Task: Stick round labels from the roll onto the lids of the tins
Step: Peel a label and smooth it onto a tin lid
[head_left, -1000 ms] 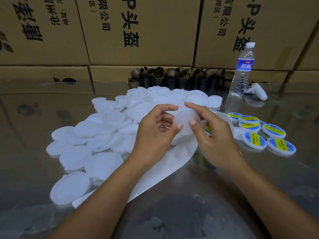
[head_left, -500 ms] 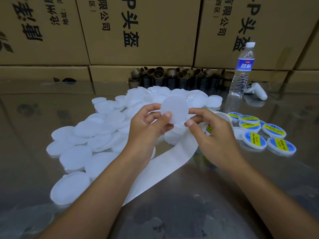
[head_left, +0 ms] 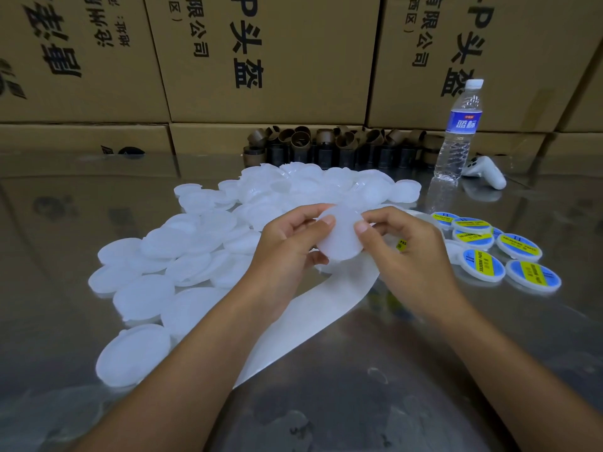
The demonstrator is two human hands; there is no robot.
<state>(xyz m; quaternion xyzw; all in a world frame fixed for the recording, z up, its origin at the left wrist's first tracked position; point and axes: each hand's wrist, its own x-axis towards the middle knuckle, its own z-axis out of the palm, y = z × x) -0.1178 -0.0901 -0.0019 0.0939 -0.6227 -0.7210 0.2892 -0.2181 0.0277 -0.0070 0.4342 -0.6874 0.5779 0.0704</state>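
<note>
The left grip [head_left: 287, 252] has its thumb on the near face of one white tin [head_left: 341, 238] and its fingers curled behind the left edge. The right grip [head_left: 408, 256] pinches the right edge of the same tin, thumb on the face. Half a second ago the left grip held this tin up higher, its flat face turned to the camera, while the right fingers only reached toward its lower edge. Now the tin has come down between both grips and sits tilted above the table [head_left: 359, 402]. No label shows on the face in view.

Under the grips, one strip of white backing paper [head_left: 310, 321] runs toward the near left. A yellow bit of the label roll [head_left: 402, 245] peeks out beside the right thumb.

To the right lie the labelled tins [head_left: 479, 265], blue and yellow on top: six show plainly, with a sliver of a seventh between them. To the left and behind spreads the heap of plain white tins [head_left: 195, 243], overlapping too much to count.

Further back stand one water bottle [head_left: 460, 132], one white controller [head_left: 486, 171] and a row of brown and dark cardboard cores [head_left: 326, 145], backed by stacked cardboard boxes [head_left: 293, 60].
</note>
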